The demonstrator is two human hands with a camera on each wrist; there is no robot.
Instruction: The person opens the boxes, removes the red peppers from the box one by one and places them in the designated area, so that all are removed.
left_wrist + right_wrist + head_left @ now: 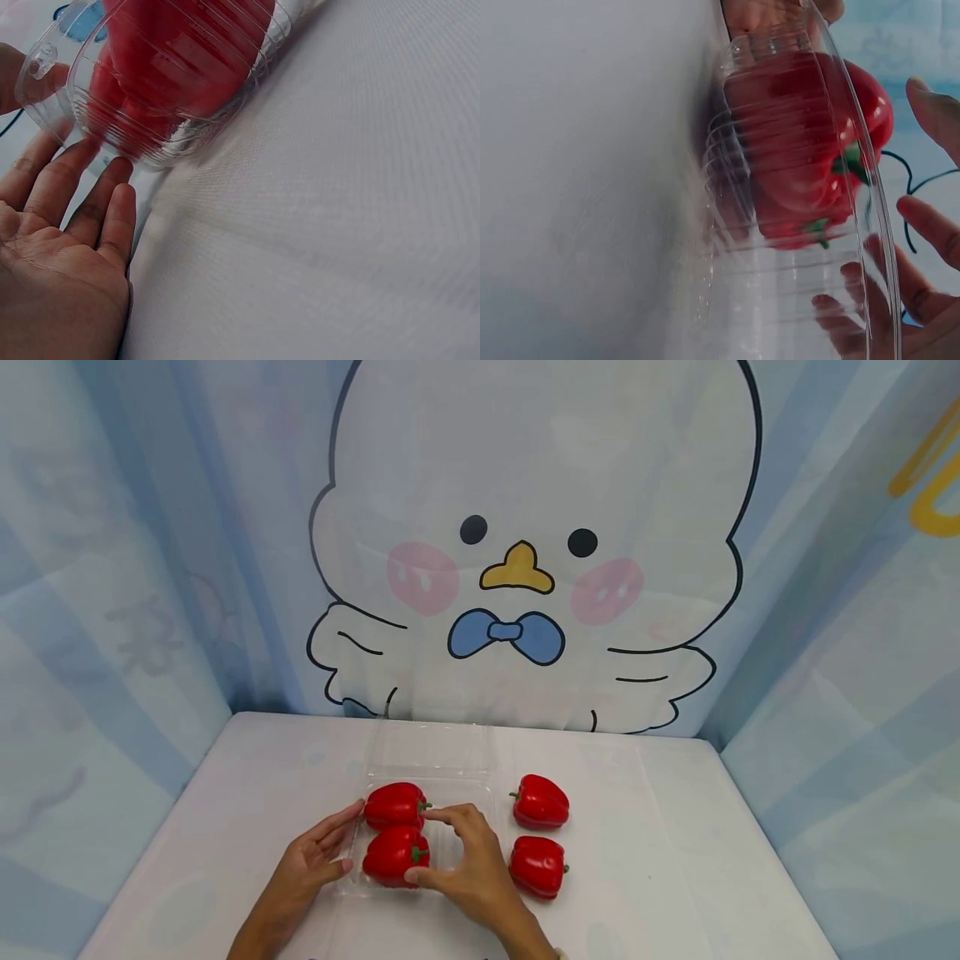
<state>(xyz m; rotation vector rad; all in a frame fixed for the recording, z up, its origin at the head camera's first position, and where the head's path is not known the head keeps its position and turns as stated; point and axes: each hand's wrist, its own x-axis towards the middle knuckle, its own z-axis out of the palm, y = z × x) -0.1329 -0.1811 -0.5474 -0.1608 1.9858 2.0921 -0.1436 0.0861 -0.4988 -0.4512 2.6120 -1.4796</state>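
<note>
Two red bell peppers, an upper one [393, 805] and a lower one [388, 858], lie side by side in the left part of a clear plastic clamshell container [457, 789]. Along the container's left wall is my left hand [311, 856], its fairly straight fingertips at the plastic and the thumb near the rim. My right hand [476, 868] hovers over the container's right part, thumb and fingers spread apart beside the peppers' green stems. In the right wrist view, a gap shows between those fingers and the nearer pepper [802, 127], seen through the ribbed wall.
To the right of the container, two more red bell peppers lie on the white table, one farther back [542, 802] and one nearer [538, 867]. The transparent lid [431, 747] is folded back toward the rear curtain [525, 693] with its cartoon bird. Curtains also flank both sides.
</note>
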